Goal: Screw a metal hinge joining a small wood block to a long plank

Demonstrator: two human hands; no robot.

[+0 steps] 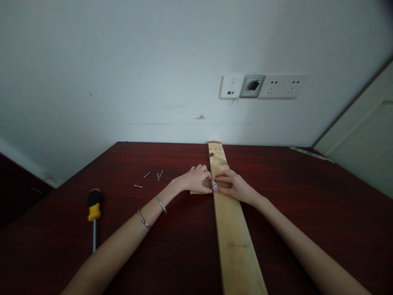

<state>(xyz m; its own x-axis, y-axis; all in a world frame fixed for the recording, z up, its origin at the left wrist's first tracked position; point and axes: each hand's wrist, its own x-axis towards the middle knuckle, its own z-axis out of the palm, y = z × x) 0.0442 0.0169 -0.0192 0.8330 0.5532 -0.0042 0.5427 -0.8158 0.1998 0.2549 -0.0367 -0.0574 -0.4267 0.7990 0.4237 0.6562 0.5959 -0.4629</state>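
While a long wooden plank [235,241] lies flat on the dark red table [172,254] in the head view, its long axis runs from the bottom edge, right of centre, away from the person and slightly leftward, its far end close to the wall [153,82]. A shorter wooden piece [199,193] shows at the plank's left side, partly hidden under the left hand [196,179]. That hand reaches in from the lower left, knuckles up, thumb and fingers narrowed on a small metal piece [214,184] at the plank's left edge. From the lower right, the right hand [235,186] meets it, thumb nearer the person, fingers beyond, its fingertips holding the metal piece's other side. Both forearms slant inward. Further left lie screws [147,174] and a screwdriver [94,209], its shaft pointing toward the person.
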